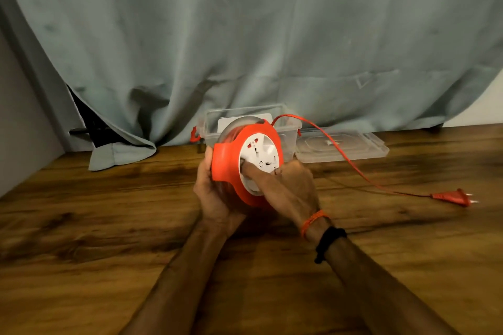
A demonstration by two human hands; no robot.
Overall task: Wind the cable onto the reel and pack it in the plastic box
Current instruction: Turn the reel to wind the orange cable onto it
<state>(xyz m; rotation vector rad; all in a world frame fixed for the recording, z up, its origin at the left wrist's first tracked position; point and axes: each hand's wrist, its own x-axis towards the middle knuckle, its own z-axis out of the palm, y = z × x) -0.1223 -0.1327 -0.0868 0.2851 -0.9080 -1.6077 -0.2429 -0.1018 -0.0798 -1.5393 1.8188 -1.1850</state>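
Note:
An orange cable reel (231, 155) with a white socket face is held upright above the wooden table (109, 226). My left hand (215, 198) cups it from below and behind. My right hand (285, 187) rests on the white face with a finger pressed into it. The orange cable (345, 155) leaves the top of the reel and runs right across the table to its plug (453, 197). Behind the reel stands a clear plastic box (288, 130) with orange latches, open at the top.
The box's clear lid (353, 145) lies flat on the table to the right of the box. A grey curtain (245, 35) hangs behind everything, its hem touching the table at the left. A pale wall borders the table's left side.

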